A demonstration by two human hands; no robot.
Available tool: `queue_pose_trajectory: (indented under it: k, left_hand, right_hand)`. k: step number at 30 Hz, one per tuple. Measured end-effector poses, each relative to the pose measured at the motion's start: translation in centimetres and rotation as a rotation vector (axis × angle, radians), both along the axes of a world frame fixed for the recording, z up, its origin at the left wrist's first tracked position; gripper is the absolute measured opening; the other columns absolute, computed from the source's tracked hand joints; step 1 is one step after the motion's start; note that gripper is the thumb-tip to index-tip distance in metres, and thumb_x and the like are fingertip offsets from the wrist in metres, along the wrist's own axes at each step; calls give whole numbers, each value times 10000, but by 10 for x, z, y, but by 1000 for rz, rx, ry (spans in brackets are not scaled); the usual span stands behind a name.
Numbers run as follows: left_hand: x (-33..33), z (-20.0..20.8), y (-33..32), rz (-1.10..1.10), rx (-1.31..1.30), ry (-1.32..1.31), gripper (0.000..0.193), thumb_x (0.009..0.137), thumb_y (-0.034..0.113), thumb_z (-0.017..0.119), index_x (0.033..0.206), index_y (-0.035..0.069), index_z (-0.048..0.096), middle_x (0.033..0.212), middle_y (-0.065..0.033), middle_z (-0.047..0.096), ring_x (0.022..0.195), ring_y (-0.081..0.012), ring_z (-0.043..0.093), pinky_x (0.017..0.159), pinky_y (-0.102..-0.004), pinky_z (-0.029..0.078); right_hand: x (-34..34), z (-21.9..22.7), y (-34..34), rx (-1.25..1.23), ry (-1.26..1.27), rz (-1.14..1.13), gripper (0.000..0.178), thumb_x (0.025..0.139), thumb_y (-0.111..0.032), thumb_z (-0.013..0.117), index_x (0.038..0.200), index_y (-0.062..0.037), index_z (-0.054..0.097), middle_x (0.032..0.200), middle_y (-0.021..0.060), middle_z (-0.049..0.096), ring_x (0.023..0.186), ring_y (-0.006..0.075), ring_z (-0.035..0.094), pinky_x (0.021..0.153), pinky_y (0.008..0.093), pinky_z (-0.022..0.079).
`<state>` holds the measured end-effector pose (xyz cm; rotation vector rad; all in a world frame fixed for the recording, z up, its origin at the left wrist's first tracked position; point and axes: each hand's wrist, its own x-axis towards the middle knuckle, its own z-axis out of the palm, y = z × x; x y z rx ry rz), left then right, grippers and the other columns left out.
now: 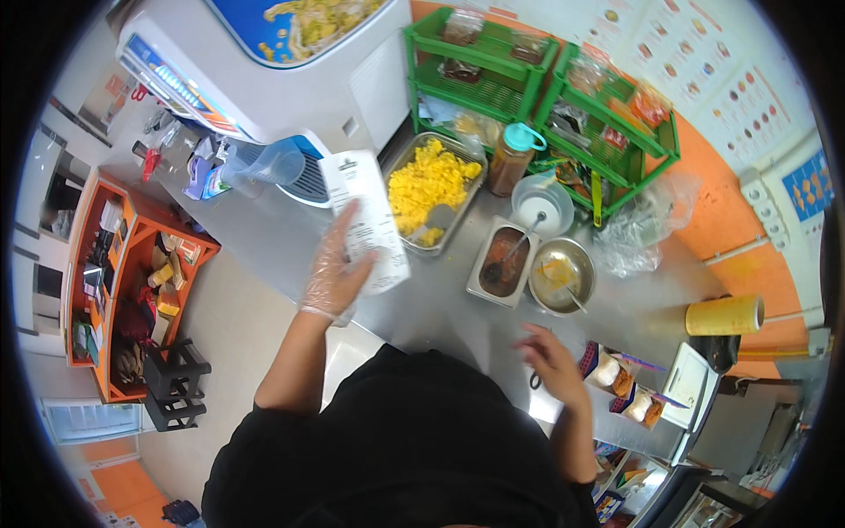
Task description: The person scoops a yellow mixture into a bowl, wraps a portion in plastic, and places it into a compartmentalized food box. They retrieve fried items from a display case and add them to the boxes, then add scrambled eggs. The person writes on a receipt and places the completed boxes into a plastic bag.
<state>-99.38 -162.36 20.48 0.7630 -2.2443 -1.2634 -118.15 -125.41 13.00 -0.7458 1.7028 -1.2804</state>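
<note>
My left hand (pixel 336 277), in a clear plastic glove, grips a long white printed receipt (pixel 368 220) over the counter. Just past the paper lies a metal tray of yellow scrambled-looking food (pixel 431 189), with a utensil resting in it. My right hand (pixel 553 361), with no glove visible, hovers over the counter's near right part, fingers apart and nothing seen in them. Close below it is a small dark loop (pixel 535 380), too little shown to name. To its right sit two open food boxes (pixel 607 368) with white rice and brown food.
A rectangular pan of red sauce (pixel 502 264), a steel bowl (pixel 563 277) and a white-filled tub (pixel 541 207) stand mid-counter, with utensils. Behind are a brown bottle (pixel 512 158) and green racks (pixel 484 70). A yellow roll (pixel 723 315) and white cutting board (pixel 691 383) are at right.
</note>
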Motion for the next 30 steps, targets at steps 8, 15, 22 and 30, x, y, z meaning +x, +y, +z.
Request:
queue_pose_trajectory:
  k: [8, 15, 22, 30]
  left_hand:
    - [79, -30, -72, 179, 130, -9, 776, 869, 18, 697, 1563, 78, 356, 1424, -204, 520, 1276, -291, 559, 1079, -390, 449]
    - [102, -58, -118, -13, 175, -43, 773, 869, 51, 700, 1560, 63, 354, 1448, -235, 494, 1316, -318, 528, 1106, -387, 421]
    - [93, -82, -156, -189, 198, -98, 784, 865, 93, 690, 1560, 31, 333, 1509, -245, 450, 1384, -339, 465, 1162, -391, 354]
    - [72, -105, -174, -215, 61, -190, 784, 866, 166, 692, 1558, 60, 340, 1544, -235, 418, 1408, -403, 422, 1192, -419, 323]
  right_hand:
    - [52, -127, -253, 70, -350, -360, 622, 1024, -53, 512, 1546, -64, 174, 1415, 218, 409, 970, 255, 665, 784, 381, 598]
    - [43, -186, -282, -28, -105, -653, 366, 997, -9, 542, 1347, -16, 435, 1233, 171, 531, 861, 180, 649, 704, 308, 575]
    - [61, -174, -279, 87, -63, -735, 111, 969, -94, 634, 1050, -23, 608, 850, 42, 635, 672, 133, 608, 583, 262, 513]
    - [40, -71, -305, 96, -239, -552, 256, 971, -232, 632, 1135, -36, 623, 1055, 65, 662, 978, 158, 622, 796, 308, 499]
